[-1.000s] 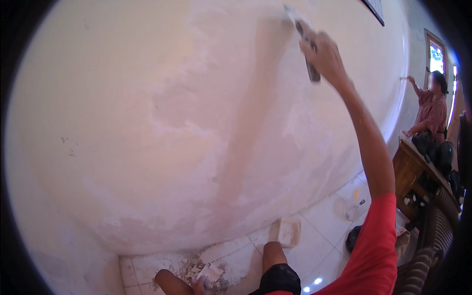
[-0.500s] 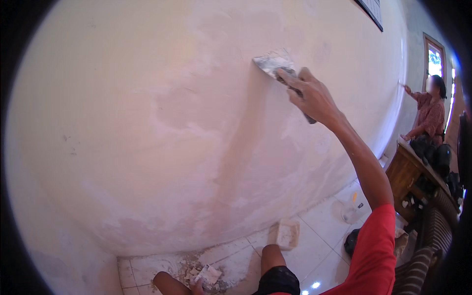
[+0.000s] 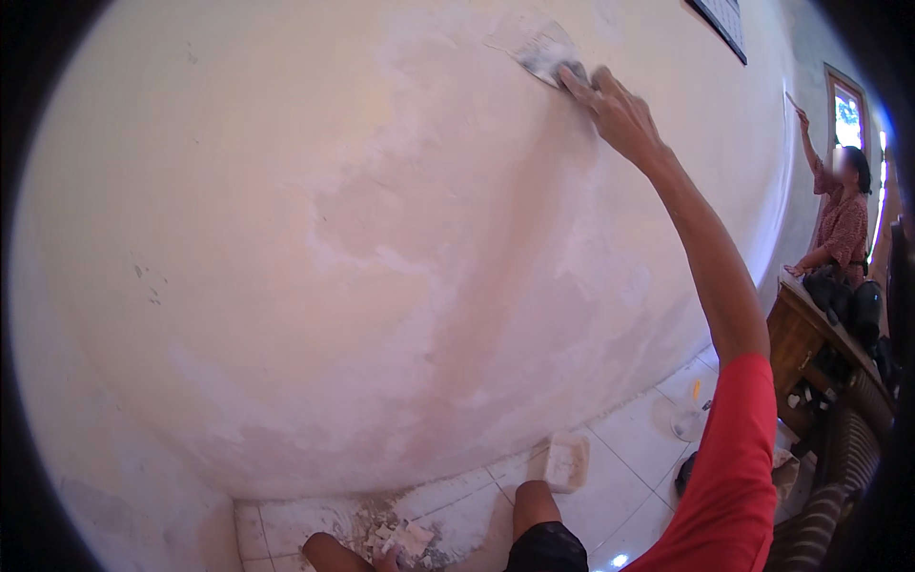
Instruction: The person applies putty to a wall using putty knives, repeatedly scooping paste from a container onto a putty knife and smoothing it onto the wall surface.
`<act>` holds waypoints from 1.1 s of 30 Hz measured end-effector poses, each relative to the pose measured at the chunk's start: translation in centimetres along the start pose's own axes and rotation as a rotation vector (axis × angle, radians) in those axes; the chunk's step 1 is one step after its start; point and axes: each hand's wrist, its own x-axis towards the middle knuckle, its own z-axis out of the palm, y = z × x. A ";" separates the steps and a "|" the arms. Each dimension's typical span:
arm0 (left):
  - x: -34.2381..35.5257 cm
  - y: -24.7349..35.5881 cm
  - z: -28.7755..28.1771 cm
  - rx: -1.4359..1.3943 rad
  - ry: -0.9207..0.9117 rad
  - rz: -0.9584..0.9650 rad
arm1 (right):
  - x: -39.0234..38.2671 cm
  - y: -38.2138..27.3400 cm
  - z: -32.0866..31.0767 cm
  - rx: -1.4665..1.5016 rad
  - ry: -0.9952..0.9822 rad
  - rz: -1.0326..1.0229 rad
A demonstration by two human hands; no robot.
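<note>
My right hand (image 3: pixel 615 114) is closed round the handle of a wide metal putty knife (image 3: pixel 538 52), its blade against the pale wall (image 3: pixel 238 191) high in the middle of the view. Around and below the blade the wall has a large pinkish, patchy area with whitish edges. At the bottom my left hand (image 3: pixel 386 558) shows only in part beside my knee and pale crumbled scraps (image 3: pixel 410 534) on the floor; I cannot tell whether it holds anything.
A shallow pale tray (image 3: pixel 567 462) rests on the tiled floor (image 3: pixel 629 448). At right stand a wooden cabinet (image 3: pixel 791 353) with black objects on top and striped dark furniture (image 3: pixel 848 439). Another person (image 3: pixel 839 219) reaches a thin tool up the wall. A framed board (image 3: pixel 715 29) hangs above.
The putty knife came down the wall half a second ago and is now higher again, further right than then. The other person's raised hand has moved upward.
</note>
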 end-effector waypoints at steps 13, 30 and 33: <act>-0.2 -0.4 -0.5 -0.012 -0.014 -0.015 | 5.7 -4.2 -3.7 0.406 -0.081 0.335; -0.4 -0.7 -0.3 -0.022 -0.025 -0.034 | 0.1 -2.6 -4.8 0.297 -0.003 0.240; -0.2 -0.3 0.1 -0.030 -0.015 -0.026 | 5.1 -3.8 -6.3 0.353 -0.036 0.244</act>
